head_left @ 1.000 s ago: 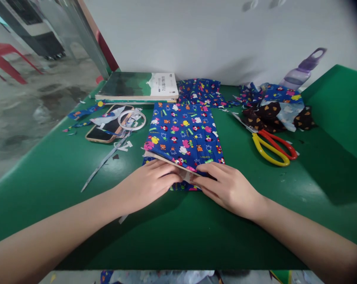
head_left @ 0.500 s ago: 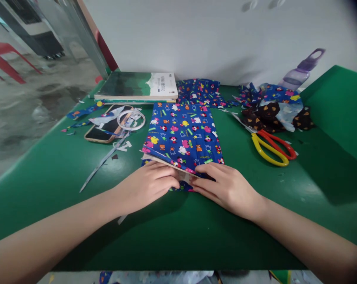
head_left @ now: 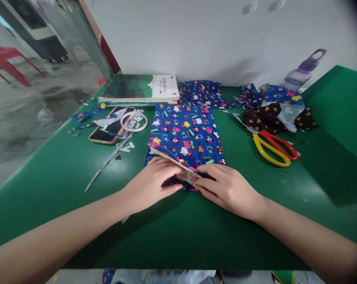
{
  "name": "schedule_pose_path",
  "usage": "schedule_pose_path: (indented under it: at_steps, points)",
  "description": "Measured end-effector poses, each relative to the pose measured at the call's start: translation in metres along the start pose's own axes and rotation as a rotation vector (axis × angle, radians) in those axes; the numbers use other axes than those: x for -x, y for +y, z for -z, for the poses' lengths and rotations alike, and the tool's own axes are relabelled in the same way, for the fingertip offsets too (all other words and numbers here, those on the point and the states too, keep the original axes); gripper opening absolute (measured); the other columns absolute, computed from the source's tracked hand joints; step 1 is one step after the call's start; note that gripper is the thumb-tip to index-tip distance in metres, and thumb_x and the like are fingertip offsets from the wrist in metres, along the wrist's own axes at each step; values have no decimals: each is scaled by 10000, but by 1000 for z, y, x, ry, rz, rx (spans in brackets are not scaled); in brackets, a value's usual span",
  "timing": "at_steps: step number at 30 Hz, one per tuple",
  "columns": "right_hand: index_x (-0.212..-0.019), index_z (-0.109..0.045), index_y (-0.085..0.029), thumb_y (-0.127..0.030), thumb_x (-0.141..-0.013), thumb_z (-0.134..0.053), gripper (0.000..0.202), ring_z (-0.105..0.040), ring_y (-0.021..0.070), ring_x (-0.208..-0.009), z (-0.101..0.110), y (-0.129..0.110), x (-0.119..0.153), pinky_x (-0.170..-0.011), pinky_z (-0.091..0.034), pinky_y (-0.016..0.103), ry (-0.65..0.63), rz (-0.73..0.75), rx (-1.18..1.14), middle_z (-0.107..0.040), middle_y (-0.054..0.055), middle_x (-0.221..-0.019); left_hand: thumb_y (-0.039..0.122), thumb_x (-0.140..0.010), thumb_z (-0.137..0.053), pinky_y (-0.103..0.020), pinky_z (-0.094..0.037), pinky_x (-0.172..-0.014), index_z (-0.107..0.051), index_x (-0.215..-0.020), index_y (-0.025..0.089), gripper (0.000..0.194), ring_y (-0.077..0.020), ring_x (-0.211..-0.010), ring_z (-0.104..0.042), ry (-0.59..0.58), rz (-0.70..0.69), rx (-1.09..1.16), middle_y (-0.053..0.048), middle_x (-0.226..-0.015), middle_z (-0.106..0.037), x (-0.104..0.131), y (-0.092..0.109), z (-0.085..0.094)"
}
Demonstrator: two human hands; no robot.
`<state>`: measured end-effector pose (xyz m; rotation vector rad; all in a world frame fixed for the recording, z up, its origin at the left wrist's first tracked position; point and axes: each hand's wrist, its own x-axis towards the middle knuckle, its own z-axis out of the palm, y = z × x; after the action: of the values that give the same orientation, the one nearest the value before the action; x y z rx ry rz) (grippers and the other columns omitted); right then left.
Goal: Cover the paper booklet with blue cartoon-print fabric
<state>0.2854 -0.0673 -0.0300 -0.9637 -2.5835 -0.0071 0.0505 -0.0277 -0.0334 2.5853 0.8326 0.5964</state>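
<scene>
A book [head_left: 185, 134] covered in blue cartoon-print cloth lies on the green table in front of me. Along its near edge, a raised layer shows a pale strip [head_left: 188, 175] that looks like paper or board, with blue cloth beneath it. My left hand [head_left: 154, 179] grips the left part of this raised edge, fingers behind it and thumb lower down. At the right end, my right hand [head_left: 227, 187] pinches the same edge between fingers and thumb. Both sets of fingertips are partly hidden by the fold.
To the right lie scissors [head_left: 271, 150] with yellow and red handles, crumpled cloth scraps [head_left: 273, 112] and a purple bottle [head_left: 298, 75]. On the left are a phone [head_left: 109, 132], a tape roll [head_left: 133, 129] and cut strips. Books [head_left: 133, 86] are stacked at the back by more printed cloth [head_left: 200, 92].
The left end of the raised edge has tilted up further, and my left hand has moved slightly right, its thumb wider apart. My right hand stays nearly in place. The view has shifted a little.
</scene>
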Motion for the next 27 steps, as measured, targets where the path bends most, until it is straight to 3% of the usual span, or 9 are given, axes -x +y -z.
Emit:
schedule_pose_path:
  at_steps: [9,19,27]
  points:
    - [-993,-658,-172,-195,-893,-486,200,-599,196,-891,0,2,1,-725,-525,333,-2,6,12,-621,95,-1014,166,-813,-647,-325,-437,-802,-612,-888,202,90,-165,-818,-594,86,3,58,16,-829,-667,-3,0,-4]
    - [-930,-672,-156,-183,-898,-468,209,-597,178,-872,0,1,1,-715,-520,318,-6,7,2,-619,98,-975,175,-900,-527,-334,-409,-864,-572,-917,221,66,-155,-895,-562,42,-23,106,8,-889,-637,-1,3,-3]
    - [-955,-665,-162,-187,-897,-481,194,-599,181,-883,-1,2,0,-713,-514,312,10,11,16,-621,98,-991,226,-862,-569,-345,-432,-872,-551,-997,215,137,-178,-950,-567,-18,32,76,-5,-951,-637,-2,5,2]
